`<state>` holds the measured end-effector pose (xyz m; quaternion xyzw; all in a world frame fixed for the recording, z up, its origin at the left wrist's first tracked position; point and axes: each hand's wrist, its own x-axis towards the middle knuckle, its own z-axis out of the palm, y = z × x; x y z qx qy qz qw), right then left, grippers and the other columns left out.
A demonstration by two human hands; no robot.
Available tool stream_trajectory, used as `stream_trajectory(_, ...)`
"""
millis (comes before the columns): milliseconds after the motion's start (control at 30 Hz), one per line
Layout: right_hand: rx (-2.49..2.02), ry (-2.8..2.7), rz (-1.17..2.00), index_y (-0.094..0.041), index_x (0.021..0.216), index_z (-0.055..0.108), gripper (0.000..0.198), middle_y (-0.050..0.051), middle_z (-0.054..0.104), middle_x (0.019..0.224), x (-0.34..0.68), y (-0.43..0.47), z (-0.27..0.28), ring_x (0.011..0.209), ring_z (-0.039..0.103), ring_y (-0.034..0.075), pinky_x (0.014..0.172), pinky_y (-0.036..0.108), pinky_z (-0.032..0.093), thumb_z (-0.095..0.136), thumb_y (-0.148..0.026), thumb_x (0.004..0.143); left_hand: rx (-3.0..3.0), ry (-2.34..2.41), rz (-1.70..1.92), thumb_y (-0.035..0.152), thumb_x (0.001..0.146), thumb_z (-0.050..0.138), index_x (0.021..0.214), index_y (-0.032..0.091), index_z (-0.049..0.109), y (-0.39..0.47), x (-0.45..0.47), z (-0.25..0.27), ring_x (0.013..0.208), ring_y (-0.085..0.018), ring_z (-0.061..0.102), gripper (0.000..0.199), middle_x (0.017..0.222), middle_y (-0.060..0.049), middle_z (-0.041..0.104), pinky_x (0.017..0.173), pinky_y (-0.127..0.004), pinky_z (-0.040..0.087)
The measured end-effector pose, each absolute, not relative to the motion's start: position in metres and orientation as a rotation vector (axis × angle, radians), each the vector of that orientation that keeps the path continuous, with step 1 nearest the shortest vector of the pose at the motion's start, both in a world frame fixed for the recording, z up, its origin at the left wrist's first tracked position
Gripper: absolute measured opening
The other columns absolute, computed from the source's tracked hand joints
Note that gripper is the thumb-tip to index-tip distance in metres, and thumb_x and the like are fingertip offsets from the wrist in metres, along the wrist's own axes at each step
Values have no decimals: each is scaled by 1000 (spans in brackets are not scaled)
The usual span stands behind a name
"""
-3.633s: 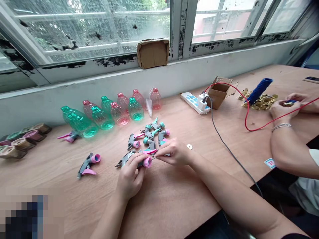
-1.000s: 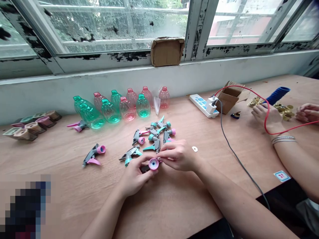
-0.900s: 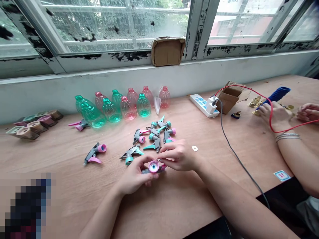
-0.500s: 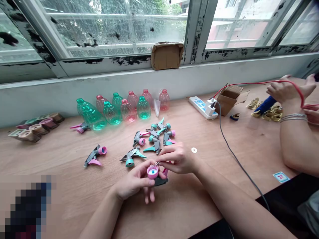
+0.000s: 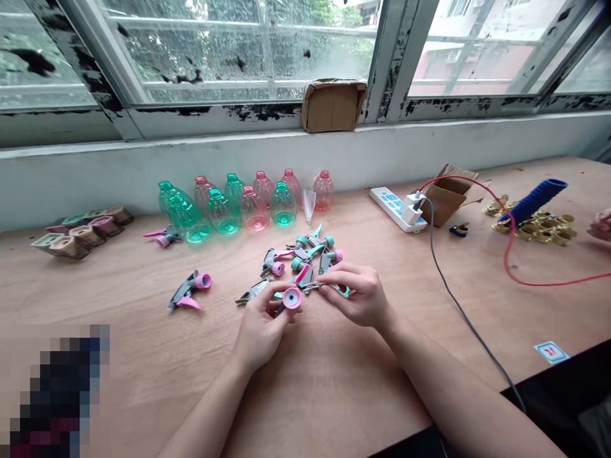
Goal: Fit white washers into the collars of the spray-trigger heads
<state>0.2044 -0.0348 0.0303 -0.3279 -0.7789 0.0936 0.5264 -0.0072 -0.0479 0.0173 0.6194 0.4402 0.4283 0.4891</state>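
Note:
My left hand (image 5: 261, 331) is closed around a trigger spray head (image 5: 292, 299), its round pink collar facing me and its pink lever pointing up. Inside the collar a pale ring surrounds a dark blue centre. Between the thumb and fingers of my right hand (image 5: 359, 298) is a thin pair of metal tweezers (image 5: 312, 285). Their tips point left, just right of the spray head; I cannot make out whether they grip anything. Behind my hands lies a pile of grey spray heads (image 5: 303, 254) with teal or pink parts. Another pink-collared spray head (image 5: 188, 292) lies to the left.
Green bottles (image 5: 224, 216) and pink bottles (image 5: 255, 213) stand by the wall. Several small containers (image 5: 81, 232) sit far left. Rightward are a power strip (image 5: 396, 210), cables, a cardboard box (image 5: 446, 197), a blue tube (image 5: 537, 200), gold pieces (image 5: 548, 229) and another person's hand (image 5: 602, 226).
Both my hands moved away from me. The tweezers left the collar and sit to its right. A white washer right of my hand is no longer visible. The other person's hands withdrew rightward.

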Motion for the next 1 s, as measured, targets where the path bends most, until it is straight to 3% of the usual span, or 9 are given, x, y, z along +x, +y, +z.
stream_trajectory(133, -823, -2004, 180, -21, 93, 74, 12, 3, 71, 81, 204, -33, 25, 67, 64, 14, 61, 25, 49, 64, -22, 85, 1656, 1131, 1112, 31, 84, 66, 112, 21, 59, -47, -8, 18, 85, -20, 70, 31, 103, -6, 67, 73, -32, 59)
stream_trajectory(367, -860, -2074, 156, -21, 90, 74, 12, 2, 73, 82, 206, -30, 24, 68, 65, 13, 63, 24, 47, 63, -22, 86, 1895, 1172, 1047, 32, 89, 59, 111, 23, 53, -47, -11, 16, 92, -21, 70, 25, 123, -11, 65, 72, -31, 58)
stream_trajectory(567, -820, -2184, 115, -23, 87, 75, 13, 0, 75, 81, 208, -32, 31, 67, 65, 13, 65, 24, 45, 62, -22, 87, 2016, 1106, 888, 29, 91, 55, 115, 23, 54, -45, -12, 12, 81, -18, 71, 25, 110, -8, 69, 73, -30, 58)
stream_trajectory(833, -969, -2265, 35, -26, 84, 76, 16, -2, 72, 74, 209, -35, 33, 64, 62, 12, 59, 25, 38, 61, -24, 86, 2231, 1200, 961, 24, 91, 53, 122, 26, 63, -46, -9, 15, 110, -22, 65, 32, 121, -6, 68, 92, -34, 53)
stream_trajectory(1000, -1098, -2302, -32, -25, 80, 76, 15, -2, 71, 70, 202, -42, 40, 63, 61, 13, 54, 28, 31, 62, -24, 86, 2328, 1248, 969, 19, 90, 52, 120, 26, 65, -48, -7, 18, 112, -21, 64, 34, 119, -4, 70, 98, -34, 50)
